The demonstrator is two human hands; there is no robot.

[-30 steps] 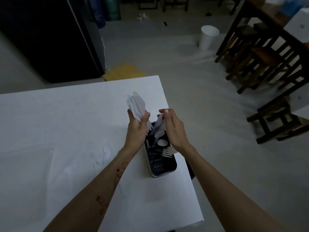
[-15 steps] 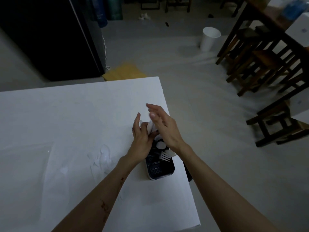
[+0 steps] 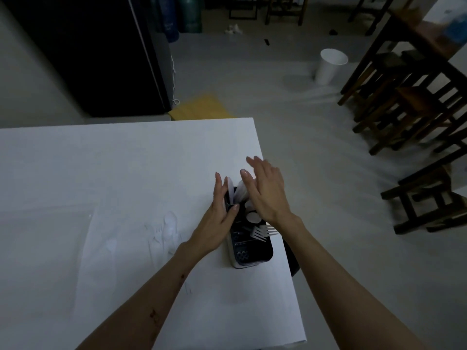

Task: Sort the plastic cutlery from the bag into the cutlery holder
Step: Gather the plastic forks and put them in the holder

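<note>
White and wide, the counter (image 3: 101, 173) filled the left side. A clear bag (image 3: 161, 238) lay flat on it, with clear cutlery inside that was hard to see. Just to the right of the bag, the left hand (image 3: 217, 218) rested against the left wall of the cutlery holder (image 3: 252, 251). Its fingers were straight and its thumb was hooked over the rim, a loose grip that pressed some white cutlery (image 3: 231, 188) against the far end of the holder. The black holder stood near the right edge of the counter. White spoons (image 3: 253, 217) stood in its middle part, and white forks (image 3: 262, 232) leaned out over its right side. The right hand (image 3: 267, 193) was above the holder with its fingers spread apart and flat, holding nothing. On the floor far to the right stood a white cup (image 3: 329, 66) and dark wooden chairs (image 3: 409, 109).
</note>
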